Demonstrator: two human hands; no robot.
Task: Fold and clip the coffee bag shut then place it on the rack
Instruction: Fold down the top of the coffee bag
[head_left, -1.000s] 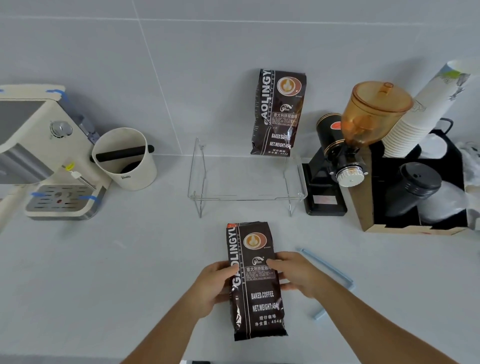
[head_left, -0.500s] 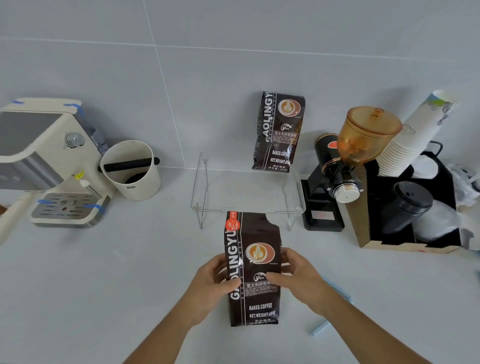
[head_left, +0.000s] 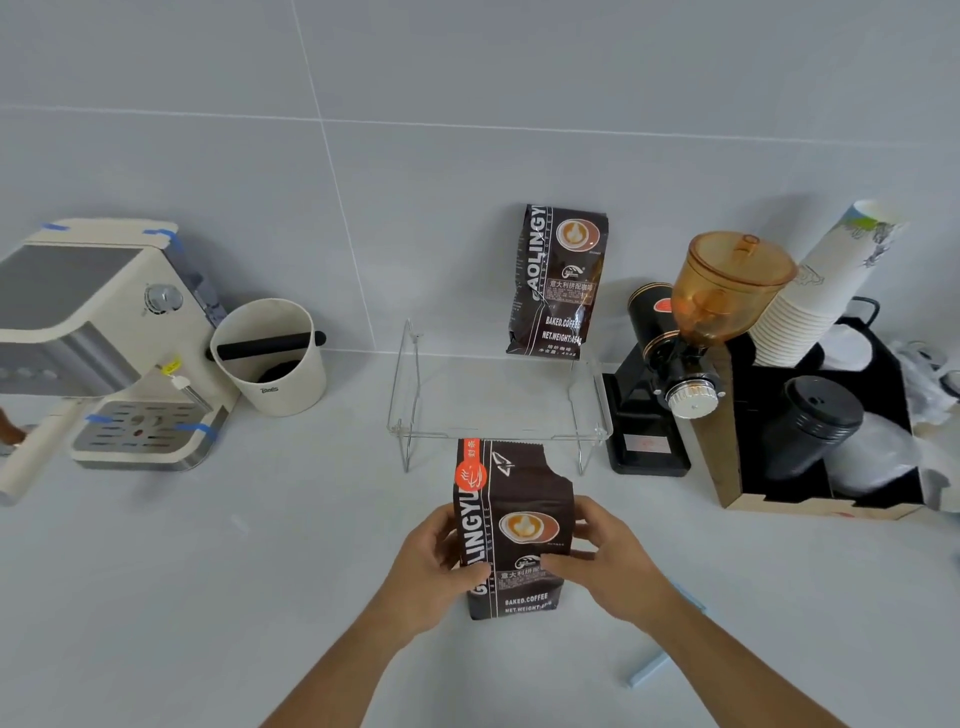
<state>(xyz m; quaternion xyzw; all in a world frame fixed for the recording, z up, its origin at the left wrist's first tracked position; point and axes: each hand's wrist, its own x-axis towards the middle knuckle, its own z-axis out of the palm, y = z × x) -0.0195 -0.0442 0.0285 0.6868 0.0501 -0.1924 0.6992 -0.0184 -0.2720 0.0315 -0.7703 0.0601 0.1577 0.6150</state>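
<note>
A dark brown coffee bag (head_left: 511, 499) stands upright on the counter in front of me, its torn top edge unfolded. My left hand (head_left: 434, 569) grips its left side and my right hand (head_left: 605, 564) grips its right side, thumbs across the front. Just behind the bag is a clear acrylic rack (head_left: 498, 400) on wire legs. A second, sealed coffee bag (head_left: 558, 283) stands on the rack's back right, leaning on the wall. A pale blue clip (head_left: 649, 670) lies on the counter to the right, partly hidden by my right forearm.
An espresso machine (head_left: 104, 343) and a white knock box (head_left: 270, 358) stand at the left. A black coffee grinder (head_left: 675, 364) with an amber hopper sits right of the rack, beside a box (head_left: 810, 499) holding stacked paper cups and lids.
The bag lay flat on the counter a second ago; both hands have tipped it upright and it now stands with its torn top up, closer to the rack.
</note>
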